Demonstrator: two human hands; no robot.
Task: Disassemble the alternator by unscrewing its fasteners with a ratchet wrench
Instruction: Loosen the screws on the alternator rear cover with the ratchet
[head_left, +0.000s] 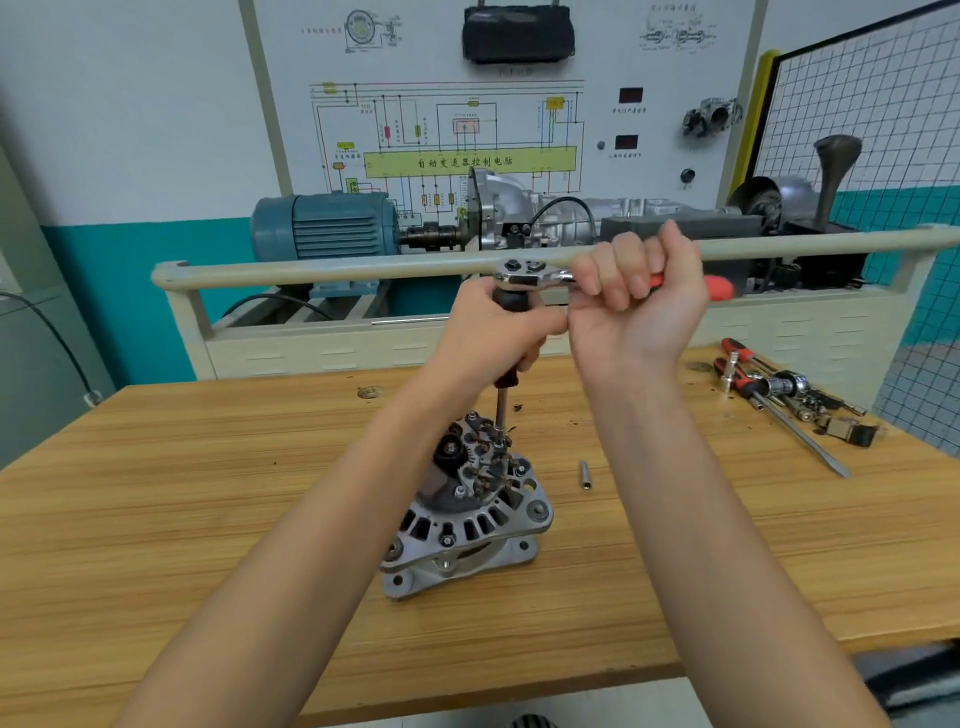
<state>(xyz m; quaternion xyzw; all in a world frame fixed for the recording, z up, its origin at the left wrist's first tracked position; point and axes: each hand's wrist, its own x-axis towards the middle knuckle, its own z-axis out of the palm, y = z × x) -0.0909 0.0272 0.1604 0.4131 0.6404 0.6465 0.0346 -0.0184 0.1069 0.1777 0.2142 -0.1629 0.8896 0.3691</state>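
Note:
The alternator (470, 525) stands on the wooden table (208, 493), its rear end with the rectifier and several fasteners facing up. A long driver extension (501, 408) with a black handle rises upright from a fastener near the top of the alternator. My left hand (485, 332) grips that black handle. On top of it sits the chrome head of the ratchet wrench (524, 274), lying level and pointing right. My right hand (641, 296) grips the wrench's red handle, whose tip shows past my fist.
A small socket (585, 475) lies on the table right of the alternator. Several screwdrivers, sockets and bits (784, 395) are piled at the far right. Behind the table stands a training rig with a blue motor (324, 226) and a beige rail (322, 267).

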